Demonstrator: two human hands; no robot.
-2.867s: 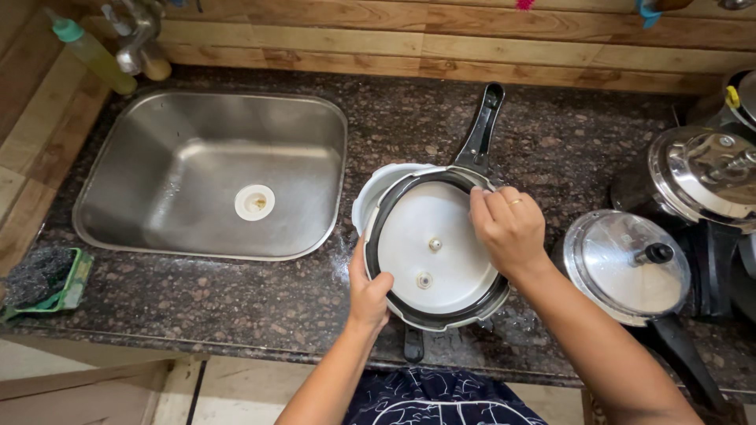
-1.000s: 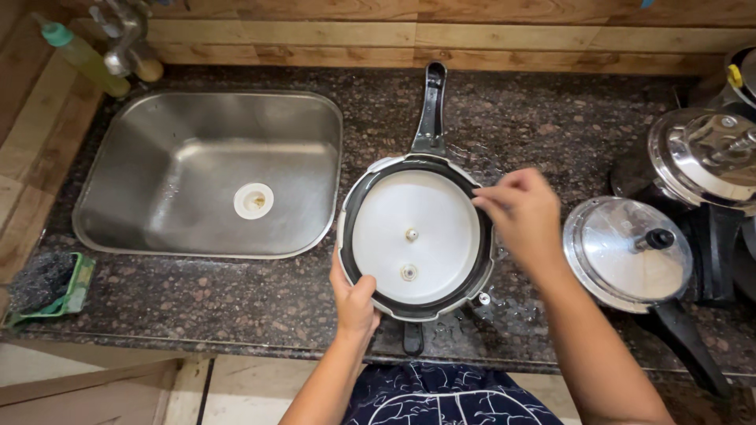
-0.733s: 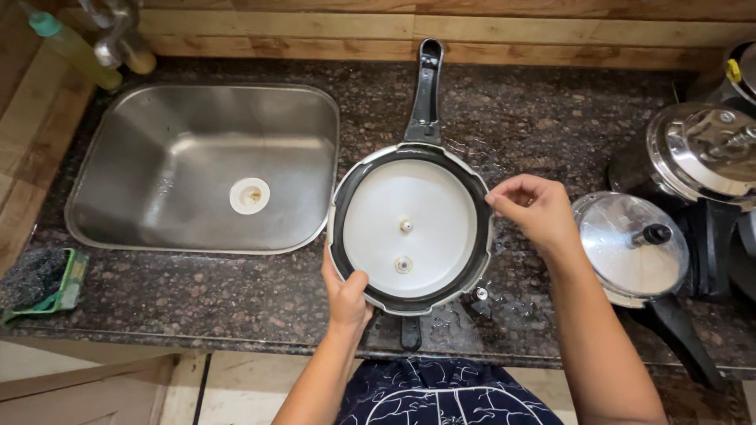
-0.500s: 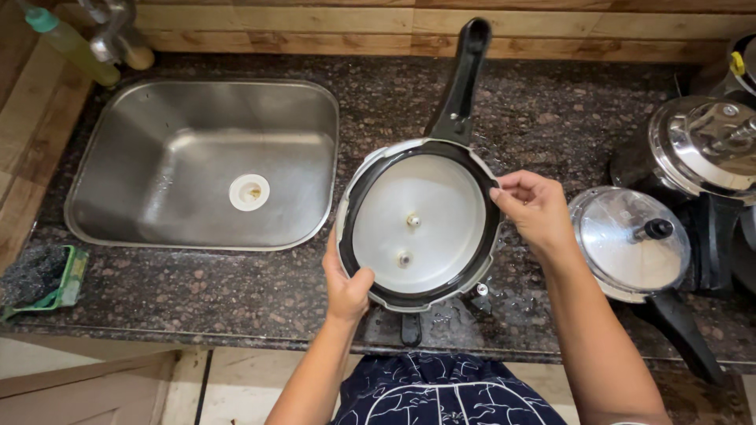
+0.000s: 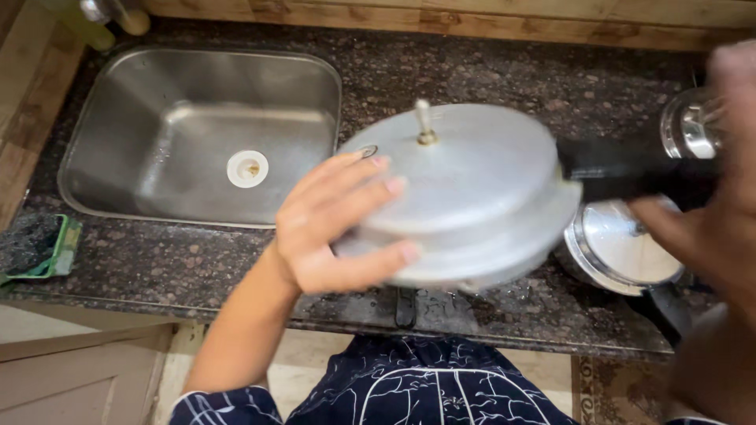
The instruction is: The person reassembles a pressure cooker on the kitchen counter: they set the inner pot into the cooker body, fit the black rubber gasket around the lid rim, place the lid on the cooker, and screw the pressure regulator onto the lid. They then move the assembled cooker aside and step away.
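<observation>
Now your left hand point(image 5: 335, 228) is spread against the near edge of the pressure cooker lid point(image 5: 465, 197), fingers point(image 5: 370, 189) fanned over the domed top and the thumb curled under the rim — a steadying hold rather than a full grasp, so that the lid does not swing. Your right hand point(image 5: 709, 212) is blurred at the right edge of the view. It seems to be wrapped round the lid's black handle point(image 5: 622, 169), but the blur is too heavy to tell how firmly it has closed. Between the two, the lid is carried above the dark speckled counter point(image 5: 472, 71), tilted slightly down toward you, dome side up with its vent stem point(image 5: 424, 126) standing upright in the middle.

Half a second ago the picture was different: the lid lay with its pale underside and black gasket showing, resting over the pot in front of you, its handle pointing away toward the wall. Since then it has been turned over and lifted — the metal top now faces the camera and the handle runs out to your right. Your left hand has gone from the near rim below to the top surface.

The steel sink point(image 5: 118, 134) sits well apart to the left, a second shiny lid point(image 5: 622, 252) lies just under the raised one on the right, and a green scrub pad point(image 5: 35, 248) rests at the counter's left end.
</observation>
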